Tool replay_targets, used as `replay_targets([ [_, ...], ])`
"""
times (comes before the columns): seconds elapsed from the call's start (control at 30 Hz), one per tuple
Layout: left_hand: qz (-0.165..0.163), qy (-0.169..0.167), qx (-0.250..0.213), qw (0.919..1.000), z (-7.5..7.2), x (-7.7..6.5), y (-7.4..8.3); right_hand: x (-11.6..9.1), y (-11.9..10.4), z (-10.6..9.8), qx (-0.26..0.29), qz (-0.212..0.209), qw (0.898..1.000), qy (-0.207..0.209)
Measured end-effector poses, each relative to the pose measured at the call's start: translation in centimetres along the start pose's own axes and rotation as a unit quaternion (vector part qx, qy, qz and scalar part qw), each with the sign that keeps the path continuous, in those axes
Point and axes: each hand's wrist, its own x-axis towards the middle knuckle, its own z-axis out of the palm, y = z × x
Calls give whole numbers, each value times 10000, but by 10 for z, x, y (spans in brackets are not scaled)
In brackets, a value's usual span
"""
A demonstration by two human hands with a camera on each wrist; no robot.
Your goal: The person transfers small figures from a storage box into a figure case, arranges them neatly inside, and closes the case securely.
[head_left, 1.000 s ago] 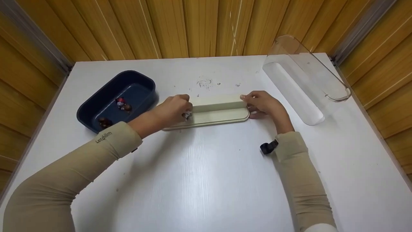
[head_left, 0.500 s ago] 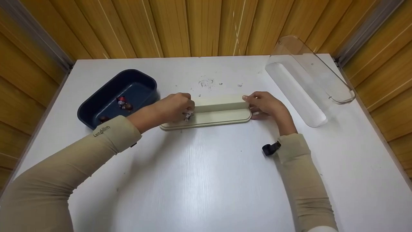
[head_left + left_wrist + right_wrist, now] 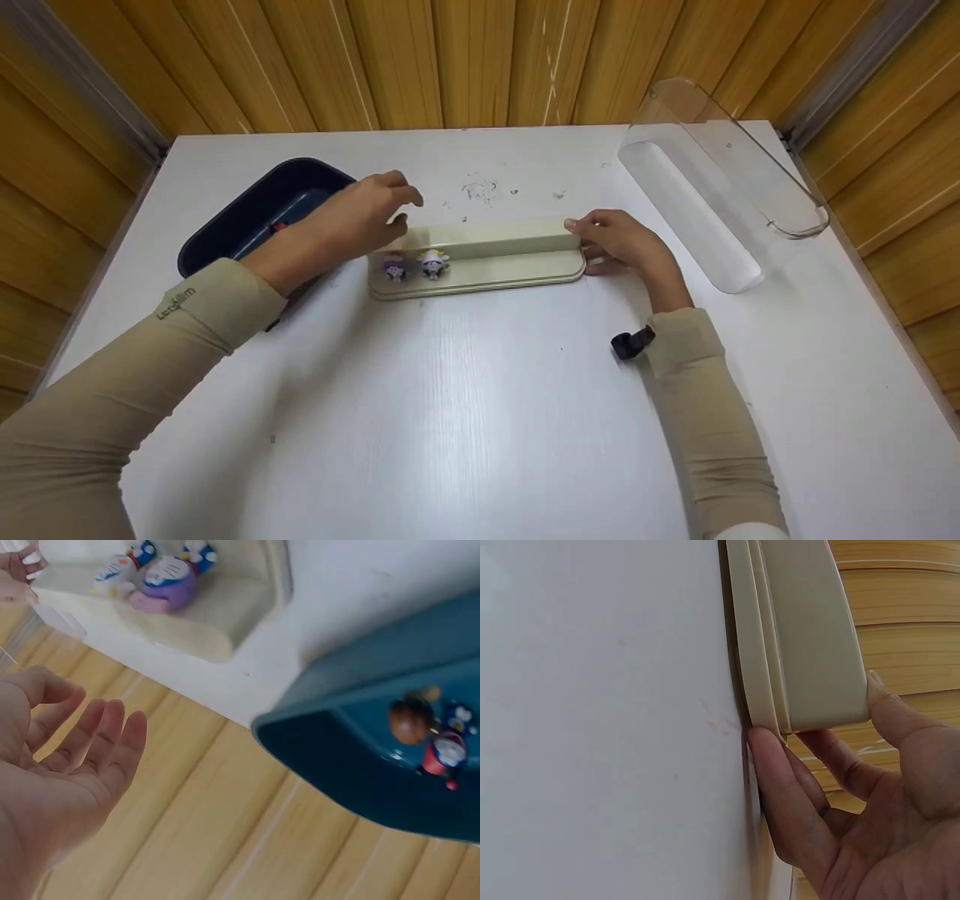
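Note:
The left hand (image 3: 352,217) hovers between a dark blue bin (image 3: 225,221) and a cream stepped display base (image 3: 517,266), fingers loosely bent around nothing. Two small figurines, one with a purple top (image 3: 395,268) and one white and yellow (image 3: 433,265), stand side by side on the base's lower step at its left end. At the opposite end, the right hand (image 3: 619,240) holds the base, thumb on the upper step and fingers against the end wall. Inside the bin, the left wrist view shows a red figurine (image 3: 446,754) beside a brown one (image 3: 411,720).
A clear cover (image 3: 750,180) with a rounded top rests at the back right of the white table (image 3: 487,412). Wooden panelling (image 3: 465,67) rises behind the table's far edge. The left forearm hides part of the bin.
The left hand has let go of the white and yellow figurine on the base and moved left and back towards the bin. The right hand stays at the base's end.

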Motion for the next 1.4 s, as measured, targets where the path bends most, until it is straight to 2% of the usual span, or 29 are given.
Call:
replay_targets([
  [0.1,-160,73,14,9998,-8,-7,-13,-1,1,-1,-9,18,10000,32],
  [0.4,-1054,9,79,9944,-40,-30,-52,0,1,1,-17,68,10000,20],
  [0.53,-1418,-26,78,9899,-51,-34,-65,-1,1,1,-92,52,9999,16],
  [0.67,-1702,-123,198,9851,-56,-38,-79,-2,1,2,-52,37,10000,8],
  [0.77,-1823,-361,366,9819,-55,-45,-91,-3,1,4,68,58,10000,-33],
  [0.93,-2006,-944,540,9736,-49,-64,-109,-4,2,6,163,54,9998,-44],
  [1.1,-2276,-1540,475,9603,-43,-81,-121,-3,1,6,175,80,9998,-35],
  [1.27,-2587,-2087,312,9426,-41,-98,-130,-2,1,9,104,28,9999,-20],
  [1.4,-2542,-2284,429,9388,-37,-111,-137,-1,0,10,51,23,10000,6],
])
